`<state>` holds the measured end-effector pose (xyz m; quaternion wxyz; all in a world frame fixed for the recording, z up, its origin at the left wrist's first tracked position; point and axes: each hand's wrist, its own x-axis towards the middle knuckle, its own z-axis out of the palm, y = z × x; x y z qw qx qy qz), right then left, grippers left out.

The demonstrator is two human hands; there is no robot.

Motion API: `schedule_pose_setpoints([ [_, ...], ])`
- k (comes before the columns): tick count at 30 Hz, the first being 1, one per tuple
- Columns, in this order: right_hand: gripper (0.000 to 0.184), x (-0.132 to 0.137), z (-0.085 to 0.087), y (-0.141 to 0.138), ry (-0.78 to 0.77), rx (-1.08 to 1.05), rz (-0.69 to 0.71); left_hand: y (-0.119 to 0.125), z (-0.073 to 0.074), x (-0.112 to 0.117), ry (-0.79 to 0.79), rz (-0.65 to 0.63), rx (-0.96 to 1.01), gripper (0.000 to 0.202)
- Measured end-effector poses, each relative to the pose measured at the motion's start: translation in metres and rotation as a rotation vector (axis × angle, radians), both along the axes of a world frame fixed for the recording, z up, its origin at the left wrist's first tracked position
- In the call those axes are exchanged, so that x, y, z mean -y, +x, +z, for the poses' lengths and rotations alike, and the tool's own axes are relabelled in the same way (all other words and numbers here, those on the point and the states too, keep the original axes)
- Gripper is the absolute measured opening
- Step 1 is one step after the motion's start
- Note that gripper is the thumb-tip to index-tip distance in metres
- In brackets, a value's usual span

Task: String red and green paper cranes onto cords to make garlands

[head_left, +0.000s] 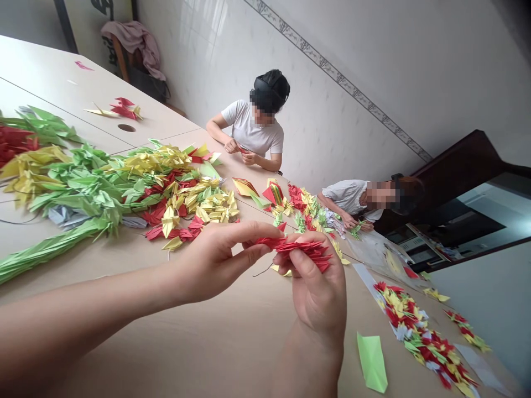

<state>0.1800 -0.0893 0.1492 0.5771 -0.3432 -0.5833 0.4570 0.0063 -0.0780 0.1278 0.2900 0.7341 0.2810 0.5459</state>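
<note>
A bunch of red folded paper cranes [312, 253] lies tightly stacked in my right hand [317, 287], with the thumb pressed over it and the fingers curled beneath. My left hand [232, 254] pinches the pointed end of a red folded paper piece [269, 241] between thumb and fingers, at the left end of the bunch. A thin dark thread [262, 272] dangles below the pinch. Both hands are above the table [199, 342]. Some yellow folded paper [282, 270] shows just behind my fingers, partly hidden.
A large heap of green, yellow and red paper cranes [95, 182] covers the table's left side. Colourful crane strands [418, 331] lie at right, near a green paper sheet [372, 362]. Across the table sit a person [259, 132] and another person [352, 199], both handling paper.
</note>
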Motion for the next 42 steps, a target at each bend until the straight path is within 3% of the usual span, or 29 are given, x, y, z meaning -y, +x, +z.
schedule_pose_setpoints([
  [9, 0.009, -0.006, 0.000, 0.000, -0.037, -0.058, -0.002, -0.001, 0.005, 0.000, -0.072, -0.002, -0.050, 0.010],
  [16, 0.009, -0.004, 0.001, 0.006, -0.043, 0.006, -0.047, -0.002, 0.001, -0.004, 0.094, 0.034, -0.182, 0.014],
  [25, 0.008, -0.004, 0.002, 0.014, -0.040, 0.028, 0.008, -0.005, 0.002, -0.006, 0.266, -0.060, -0.165, 0.021],
  [34, 0.008, 0.005, 0.000, 0.008, 0.075, 0.260, -0.194, -0.001, 0.000, -0.002, 0.248, 0.012, -0.153, 0.008],
  [42, 0.006, 0.012, 0.007, 0.010, 0.037, 0.384, -0.171, 0.001, -0.005, 0.001, 0.086, 0.021, -0.092, 0.011],
])
